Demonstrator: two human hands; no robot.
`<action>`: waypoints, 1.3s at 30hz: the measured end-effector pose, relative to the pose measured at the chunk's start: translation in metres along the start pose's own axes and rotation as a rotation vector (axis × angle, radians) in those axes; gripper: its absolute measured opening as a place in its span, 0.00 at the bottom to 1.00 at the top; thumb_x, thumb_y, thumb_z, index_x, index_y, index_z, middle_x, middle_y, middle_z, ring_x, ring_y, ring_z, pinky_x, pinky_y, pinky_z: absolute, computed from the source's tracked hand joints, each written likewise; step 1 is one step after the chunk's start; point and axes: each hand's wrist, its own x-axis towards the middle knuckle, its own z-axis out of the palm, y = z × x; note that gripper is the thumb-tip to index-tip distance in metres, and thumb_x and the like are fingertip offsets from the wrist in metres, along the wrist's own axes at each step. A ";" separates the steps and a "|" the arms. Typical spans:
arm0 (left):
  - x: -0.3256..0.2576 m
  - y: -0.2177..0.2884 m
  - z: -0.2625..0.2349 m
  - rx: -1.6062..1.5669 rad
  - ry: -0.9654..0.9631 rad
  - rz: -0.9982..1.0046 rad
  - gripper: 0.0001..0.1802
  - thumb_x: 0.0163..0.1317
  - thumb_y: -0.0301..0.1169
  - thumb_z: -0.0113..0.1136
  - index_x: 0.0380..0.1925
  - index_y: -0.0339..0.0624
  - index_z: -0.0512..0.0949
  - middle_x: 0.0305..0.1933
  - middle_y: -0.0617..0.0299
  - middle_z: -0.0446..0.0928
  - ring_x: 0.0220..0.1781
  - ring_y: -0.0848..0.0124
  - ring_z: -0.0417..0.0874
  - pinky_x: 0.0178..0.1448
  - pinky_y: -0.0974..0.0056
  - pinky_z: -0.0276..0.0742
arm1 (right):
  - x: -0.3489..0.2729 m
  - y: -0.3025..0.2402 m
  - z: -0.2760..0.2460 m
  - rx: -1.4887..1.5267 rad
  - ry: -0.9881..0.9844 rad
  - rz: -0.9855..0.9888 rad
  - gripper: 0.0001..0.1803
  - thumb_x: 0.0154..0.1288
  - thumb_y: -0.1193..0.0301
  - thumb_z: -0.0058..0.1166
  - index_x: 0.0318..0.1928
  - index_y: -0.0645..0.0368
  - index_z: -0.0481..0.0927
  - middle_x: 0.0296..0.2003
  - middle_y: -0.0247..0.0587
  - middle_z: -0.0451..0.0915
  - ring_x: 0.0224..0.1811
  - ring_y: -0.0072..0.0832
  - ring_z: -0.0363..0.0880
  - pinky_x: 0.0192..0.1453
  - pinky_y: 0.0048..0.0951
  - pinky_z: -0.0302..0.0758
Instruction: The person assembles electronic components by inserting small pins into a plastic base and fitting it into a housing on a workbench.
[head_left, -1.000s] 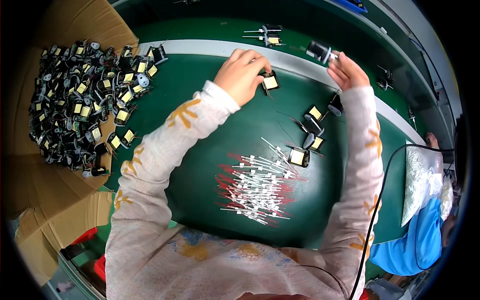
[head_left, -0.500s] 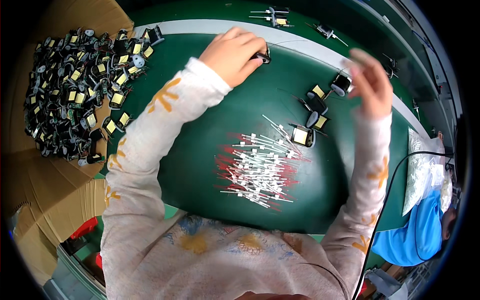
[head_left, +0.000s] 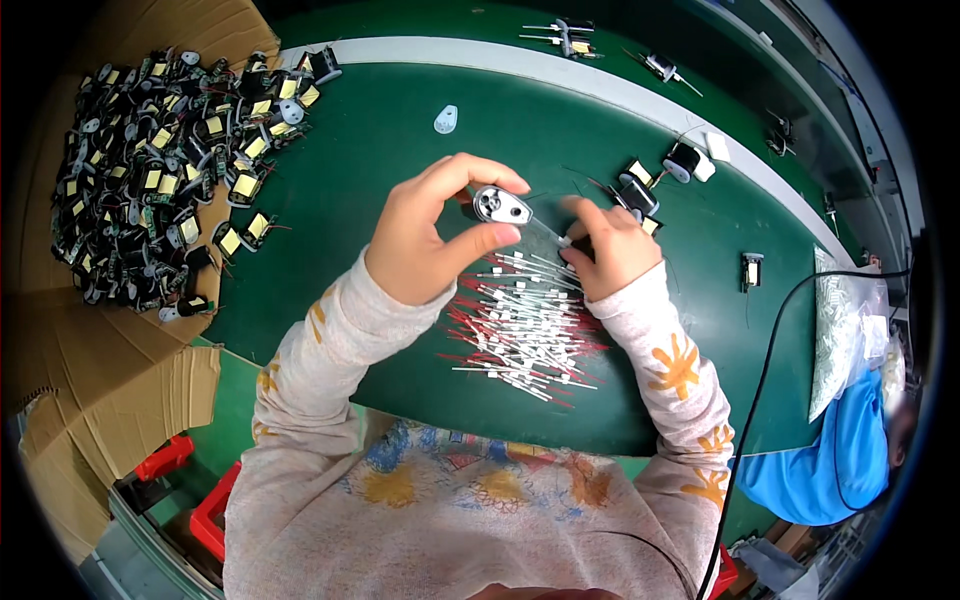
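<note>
My left hand (head_left: 425, 225) grips a small black-and-grey device (head_left: 503, 207) between thumb and fingers; its teardrop-shaped end faces up and shows round holes. Just right of it, my right hand (head_left: 615, 245) pinches a thin pale wire lead (head_left: 553, 237) that reaches toward the device; whether it touches is hard to tell. Below both hands spreads a pile of white-and-red wire leads (head_left: 520, 330) with small white connectors. Beyond my left hand a loose grey teardrop-shaped cap (head_left: 446, 120) lies on the green mat (head_left: 400, 95).
Many similar devices with yellow pads (head_left: 165, 185) are heaped in a cardboard box (head_left: 150, 350) at left. Several devices (head_left: 638, 190) stand past my right hand, one device (head_left: 751, 271) lies apart. White blocks (head_left: 717, 146), a clear bag (head_left: 840, 330) and a black cable (head_left: 765, 385) are at right.
My left hand has come nearer with the device, and my right hand has moved left and down beside it. A grey cap now lies uncovered on the mat, and one device lies alone at right.
</note>
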 end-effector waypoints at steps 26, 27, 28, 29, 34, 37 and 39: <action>0.320 0.097 -0.114 1.273 0.846 0.557 0.15 0.52 0.29 0.59 0.43 0.46 0.77 0.55 0.53 0.69 0.60 0.54 0.65 0.60 0.54 0.66 | -0.014 0.005 -0.079 1.335 0.257 0.120 0.17 0.53 0.87 0.53 0.46 0.70 0.73 0.39 0.42 0.77 0.40 0.24 0.77 0.47 0.24 0.77; 0.309 0.090 -0.103 1.236 0.860 0.730 0.15 0.52 0.29 0.59 0.42 0.46 0.77 0.55 0.52 0.69 0.59 0.53 0.65 0.60 0.54 0.65 | -0.015 0.009 -0.084 1.321 0.318 0.139 0.17 0.53 0.87 0.53 0.46 0.70 0.73 0.39 0.42 0.77 0.40 0.24 0.77 0.47 0.26 0.77; 0.296 0.084 -0.092 1.189 0.876 0.903 0.15 0.52 0.30 0.59 0.42 0.45 0.77 0.54 0.52 0.70 0.59 0.53 0.65 0.61 0.54 0.65 | -0.018 0.014 -0.087 1.350 0.349 0.135 0.17 0.53 0.87 0.53 0.45 0.70 0.73 0.40 0.43 0.76 0.40 0.25 0.77 0.47 0.27 0.78; 0.268 0.094 -0.095 1.212 0.831 0.910 0.16 0.50 0.31 0.60 0.42 0.45 0.77 0.54 0.52 0.70 0.59 0.53 0.65 0.61 0.55 0.65 | -0.019 0.012 -0.094 1.398 0.349 0.072 0.17 0.53 0.87 0.53 0.45 0.70 0.73 0.41 0.44 0.76 0.40 0.26 0.77 0.47 0.29 0.78; 0.170 0.035 -0.040 0.868 0.245 0.766 0.09 0.51 0.32 0.59 0.33 0.46 0.77 0.33 0.59 0.77 0.38 0.58 0.75 0.44 0.58 0.71 | -0.031 0.025 -0.102 1.520 0.473 -0.014 0.14 0.52 0.87 0.51 0.41 0.65 0.71 0.38 0.41 0.73 0.37 0.29 0.78 0.44 0.32 0.78; 0.090 0.006 0.007 0.719 -0.380 0.507 0.13 0.48 0.33 0.61 0.36 0.46 0.77 0.37 0.62 0.77 0.43 0.60 0.73 0.50 0.58 0.69 | -0.037 0.017 -0.114 1.473 0.540 -0.027 0.12 0.55 0.83 0.51 0.41 0.64 0.70 0.37 0.40 0.71 0.36 0.29 0.77 0.46 0.35 0.78; 0.058 0.002 0.034 0.683 -0.613 0.497 0.23 0.50 0.40 0.60 0.48 0.50 0.73 0.47 0.59 0.73 0.46 0.58 0.73 0.52 0.57 0.69 | -0.040 0.019 -0.117 1.461 0.551 -0.037 0.11 0.57 0.81 0.52 0.41 0.63 0.70 0.36 0.39 0.71 0.37 0.29 0.77 0.47 0.35 0.78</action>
